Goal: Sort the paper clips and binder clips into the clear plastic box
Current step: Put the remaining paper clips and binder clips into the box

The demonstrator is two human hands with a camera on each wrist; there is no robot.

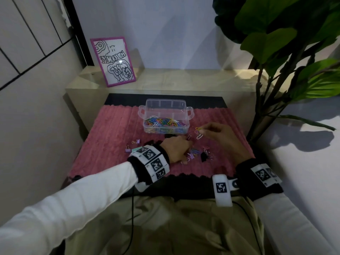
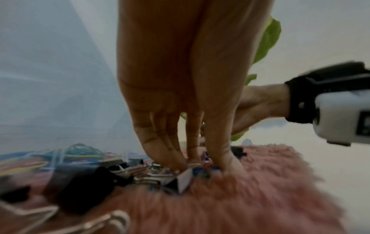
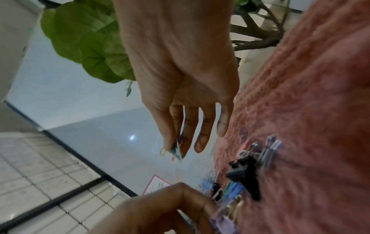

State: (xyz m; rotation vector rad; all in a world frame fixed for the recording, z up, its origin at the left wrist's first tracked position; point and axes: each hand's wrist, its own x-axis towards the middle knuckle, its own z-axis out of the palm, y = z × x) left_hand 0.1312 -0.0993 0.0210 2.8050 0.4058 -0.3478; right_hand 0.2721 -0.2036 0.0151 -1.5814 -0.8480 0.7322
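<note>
The clear plastic box (image 1: 166, 107) stands at the far middle of the pink rug (image 1: 114, 144), with several coloured paper clips (image 1: 161, 123) in its front part. My right hand (image 1: 202, 130) hovers just right of the box and pinches a few coloured paper clips (image 3: 175, 150) between thumb and forefinger. My left hand (image 1: 184, 144) is palm-down on the loose pile in front of the box. Its fingertips (image 2: 176, 164) and thumb close on small paper clips (image 2: 202, 170) there. A black binder clip (image 2: 86, 186) lies beside them.
Purple binder clips (image 1: 128, 149) lie left of my left wrist, and a black binder clip (image 1: 203, 156) lies right of the pile. A framed drawing (image 1: 113, 60) leans on the ledge behind. A leafy plant (image 1: 276, 45) stands at the right.
</note>
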